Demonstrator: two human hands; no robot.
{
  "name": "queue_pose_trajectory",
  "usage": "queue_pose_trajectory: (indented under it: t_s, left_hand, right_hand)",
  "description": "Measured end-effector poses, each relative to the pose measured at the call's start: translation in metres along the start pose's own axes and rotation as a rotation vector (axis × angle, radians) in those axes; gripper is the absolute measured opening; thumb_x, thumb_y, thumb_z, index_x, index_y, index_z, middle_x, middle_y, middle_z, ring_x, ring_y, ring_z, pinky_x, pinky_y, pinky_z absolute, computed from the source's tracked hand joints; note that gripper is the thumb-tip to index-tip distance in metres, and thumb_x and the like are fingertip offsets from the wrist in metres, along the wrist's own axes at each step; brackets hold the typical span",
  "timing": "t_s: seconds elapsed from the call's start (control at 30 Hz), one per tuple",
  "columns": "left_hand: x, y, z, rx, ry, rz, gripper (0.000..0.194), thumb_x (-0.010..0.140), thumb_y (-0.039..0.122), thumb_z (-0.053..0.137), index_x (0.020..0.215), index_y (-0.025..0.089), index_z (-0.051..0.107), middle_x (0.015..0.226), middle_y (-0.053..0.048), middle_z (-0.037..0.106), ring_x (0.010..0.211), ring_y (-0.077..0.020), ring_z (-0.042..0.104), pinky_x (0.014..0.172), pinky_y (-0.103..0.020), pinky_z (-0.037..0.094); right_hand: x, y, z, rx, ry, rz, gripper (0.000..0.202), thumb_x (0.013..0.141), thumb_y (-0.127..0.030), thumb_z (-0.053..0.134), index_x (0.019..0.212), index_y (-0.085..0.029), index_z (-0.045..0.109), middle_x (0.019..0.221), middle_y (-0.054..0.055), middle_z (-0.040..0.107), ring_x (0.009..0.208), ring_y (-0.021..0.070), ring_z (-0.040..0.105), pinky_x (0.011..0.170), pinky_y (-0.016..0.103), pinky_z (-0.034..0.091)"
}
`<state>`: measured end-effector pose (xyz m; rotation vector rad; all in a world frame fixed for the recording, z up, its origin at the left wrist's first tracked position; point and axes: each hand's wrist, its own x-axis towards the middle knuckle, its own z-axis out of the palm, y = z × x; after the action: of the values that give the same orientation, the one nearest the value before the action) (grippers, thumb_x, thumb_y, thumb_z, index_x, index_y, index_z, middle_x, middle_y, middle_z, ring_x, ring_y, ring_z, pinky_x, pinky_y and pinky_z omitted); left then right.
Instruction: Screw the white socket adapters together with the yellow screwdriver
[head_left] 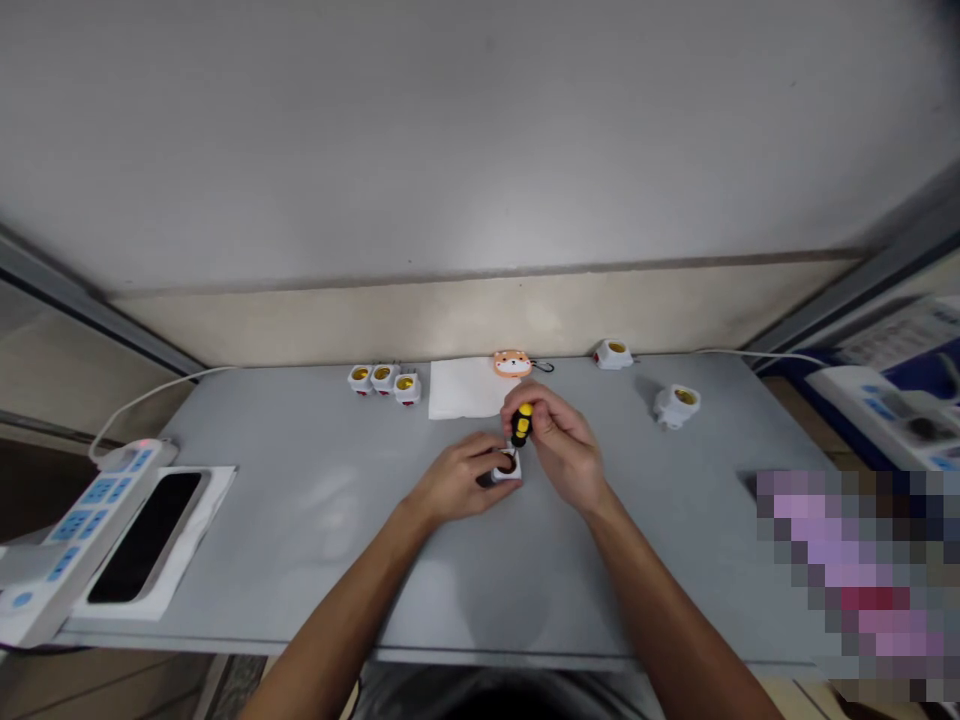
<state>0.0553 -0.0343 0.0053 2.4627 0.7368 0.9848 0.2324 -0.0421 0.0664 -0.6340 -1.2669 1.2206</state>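
Near the middle of the grey table [315,540], my left hand [457,480] grips a small white lamp socket [510,474], its round opening facing up. My right hand [559,440] is closed round a short yellow and black screwdriver [522,424]. The screwdriver points down, its shaft at the socket's opening; the tip is hidden inside or behind the rim. Just beyond my hands lie a white paper sheet [461,388] and an orange and white animal-face case [513,364] with a black carabiner [543,367].
Several white lamp sockets with brass-coloured insides stand at the back left [384,378] and back right [613,354], with another lamp socket [678,403] further right. A power strip [97,520] and phone [150,540] lie left. Another power strip [885,410] is right, behind a blurred patch.
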Motion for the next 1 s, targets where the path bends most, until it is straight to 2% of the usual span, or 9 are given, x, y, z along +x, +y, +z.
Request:
queue_pose_trajectory:
  t_s: [0.1, 0.2, 0.3, 0.37, 0.43, 0.6, 0.73, 0.9, 1.0]
  left_hand:
    - [-0.0006, -0.0009, 0.0005, 0.002, 0.002, -0.006, 0.012, 0.097, 0.031, 0.072, 0.092, 0.02, 0.072, 0.107, -0.01, 0.073, 0.1, -0.0198, 0.073, 0.091, -0.032, 0.063]
    - [-0.0018, -0.0023, 0.0013, 0.008, 0.018, 0.002, 0.011, 0.095, 0.031, 0.074, 0.093, 0.02, 0.072, 0.11, -0.01, 0.074, 0.104, -0.0209, 0.073, 0.094, -0.034, 0.063]
    - [-0.0027, -0.0035, 0.0017, 0.008, 0.024, 0.015, 0.01, 0.095, 0.029, 0.074, 0.093, 0.02, 0.071, 0.112, -0.01, 0.075, 0.104, -0.0214, 0.074, 0.093, -0.035, 0.064]
    - [-0.003, -0.0039, 0.0017, 0.002, 0.015, 0.014, 0.008, 0.095, 0.028, 0.074, 0.093, 0.02, 0.071, 0.112, -0.01, 0.075, 0.101, -0.0209, 0.074, 0.092, -0.035, 0.064]
    - [-0.0029, -0.004, 0.0016, 0.001, 0.006, 0.005, 0.008, 0.095, 0.028, 0.073, 0.092, 0.02, 0.072, 0.111, -0.01, 0.075, 0.1, -0.0206, 0.074, 0.091, -0.035, 0.064]
    - [-0.002, -0.0028, 0.0011, 0.005, 0.005, -0.004, 0.01, 0.096, 0.029, 0.072, 0.091, 0.02, 0.072, 0.105, -0.009, 0.075, 0.097, -0.0199, 0.074, 0.089, -0.033, 0.064]
    - [-0.0017, -0.0025, 0.0012, 0.021, 0.015, 0.02, 0.01, 0.096, 0.029, 0.072, 0.092, 0.02, 0.071, 0.105, -0.009, 0.074, 0.098, -0.0199, 0.074, 0.09, -0.033, 0.064]
    - [-0.0023, -0.0035, 0.0018, 0.009, 0.021, 0.015, 0.01, 0.096, 0.03, 0.073, 0.093, 0.02, 0.072, 0.11, -0.009, 0.075, 0.1, -0.0197, 0.075, 0.091, -0.033, 0.064]
    - [-0.0015, -0.003, 0.0009, -0.002, 0.013, 0.02, 0.01, 0.096, 0.03, 0.072, 0.093, 0.02, 0.072, 0.108, -0.009, 0.075, 0.101, -0.0201, 0.075, 0.092, -0.033, 0.064]
  right_hand:
    - [0.0005, -0.0024, 0.0017, 0.086, 0.031, 0.076, 0.034, 0.105, -0.051, 0.051, 0.098, -0.022, 0.066, 0.081, 0.002, 0.057, 0.072, 0.0186, 0.052, 0.068, 0.034, 0.038]
    - [0.0014, -0.0021, 0.0034, 0.124, 0.038, 0.07, 0.033, 0.103, -0.055, 0.053, 0.102, -0.024, 0.062, 0.078, 0.0, 0.053, 0.068, 0.0168, 0.048, 0.065, 0.033, 0.037]
    - [0.0026, 0.0003, 0.0038, 0.12, 0.067, 0.025, 0.021, 0.099, -0.044, 0.066, 0.102, -0.027, 0.054, 0.081, -0.003, 0.051, 0.068, 0.0144, 0.045, 0.065, 0.031, 0.036]
    - [0.0033, 0.0011, 0.0034, 0.092, 0.11, 0.002, 0.025, 0.094, -0.035, 0.072, 0.098, -0.027, 0.049, 0.085, -0.003, 0.053, 0.072, 0.0142, 0.048, 0.069, 0.03, 0.038]
    - [0.0038, 0.0005, 0.0023, 0.026, 0.123, -0.008, 0.025, 0.093, -0.034, 0.074, 0.096, -0.026, 0.051, 0.089, -0.001, 0.055, 0.079, 0.0157, 0.052, 0.073, 0.031, 0.041]
    - [0.0031, -0.001, -0.0018, -0.053, -0.006, 0.035, 0.019, 0.098, -0.041, 0.066, 0.108, -0.025, 0.067, 0.09, 0.002, 0.059, 0.079, 0.0172, 0.054, 0.073, 0.033, 0.042]
    - [0.0025, 0.0009, -0.0019, 0.084, -0.042, 0.048, 0.027, 0.103, -0.045, 0.059, 0.123, -0.027, 0.062, 0.09, 0.002, 0.061, 0.078, 0.0175, 0.056, 0.073, 0.034, 0.044]
    - [0.0026, 0.0004, 0.0016, 0.103, 0.039, 0.034, 0.026, 0.096, -0.044, 0.07, 0.105, -0.029, 0.052, 0.079, -0.004, 0.056, 0.067, 0.0144, 0.049, 0.066, 0.03, 0.041]
    - [0.0032, 0.0004, 0.0027, 0.062, 0.044, -0.004, 0.022, 0.097, -0.042, 0.07, 0.1, -0.027, 0.055, 0.092, 0.0, 0.062, 0.079, 0.0161, 0.058, 0.073, 0.032, 0.048]
